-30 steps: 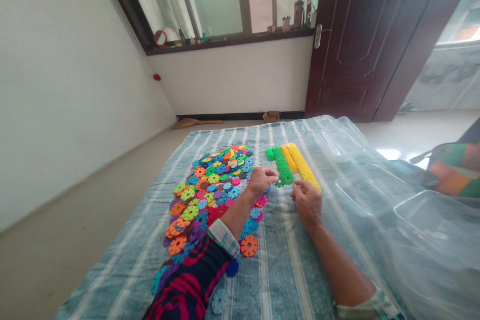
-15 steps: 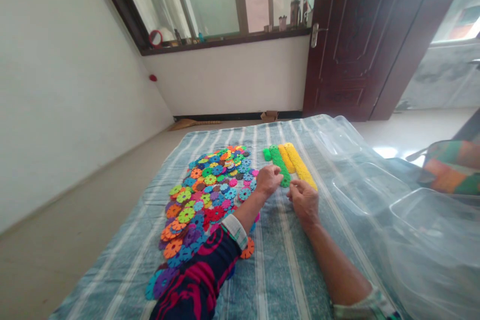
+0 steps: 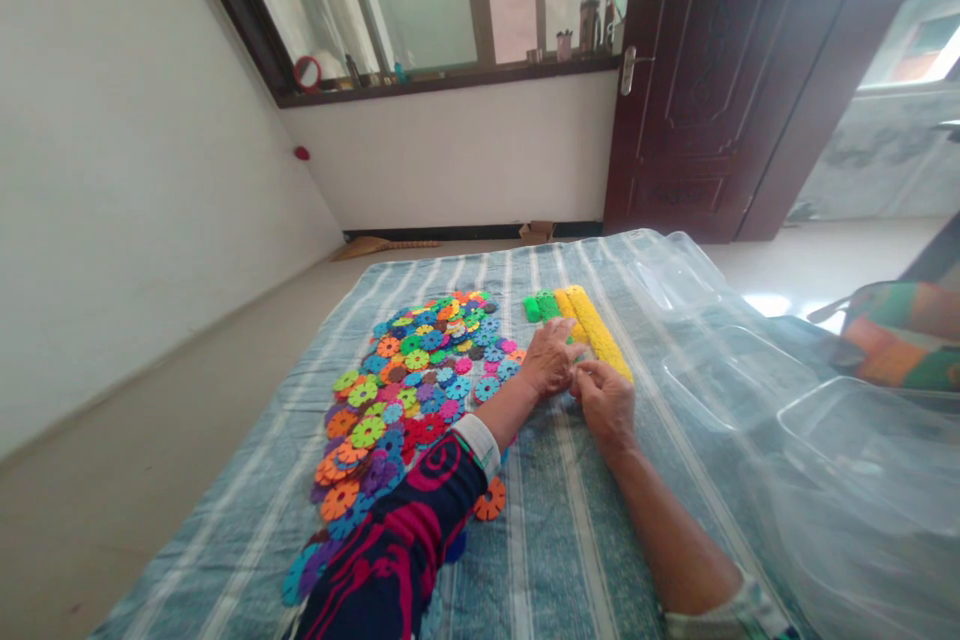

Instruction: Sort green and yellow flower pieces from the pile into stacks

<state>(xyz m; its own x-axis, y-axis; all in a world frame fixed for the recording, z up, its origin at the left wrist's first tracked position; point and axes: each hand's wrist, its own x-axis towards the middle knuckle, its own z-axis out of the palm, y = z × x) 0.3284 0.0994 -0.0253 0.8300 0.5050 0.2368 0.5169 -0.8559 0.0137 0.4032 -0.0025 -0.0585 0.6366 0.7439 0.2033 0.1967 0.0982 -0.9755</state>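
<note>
On a blue striped cloth (image 3: 555,530) lies a heap of flat, flower-shaped plastic discs (image 3: 409,390) in many colours. Beside the heap lie stacked rows of discs: a green row (image 3: 546,306) and two yellow rows (image 3: 596,330). My left hand (image 3: 550,360) is curled over the near end of the green row, fingers closed on it. My right hand (image 3: 606,398) pinches at the same spot, touching the left hand; what its fingertips hold is hidden.
Clear plastic tubs (image 3: 739,375) and lids lie on the cloth's right side. A dark wooden door (image 3: 712,80) stands behind, with a windowsill (image 3: 457,78) bearing bottles and cups. A striped bag (image 3: 900,335) sits at the far right. Bare floor lies left.
My left hand has moved right from the heap's edge onto the near end of the green row, covering it. The right hand has closed in to meet it.
</note>
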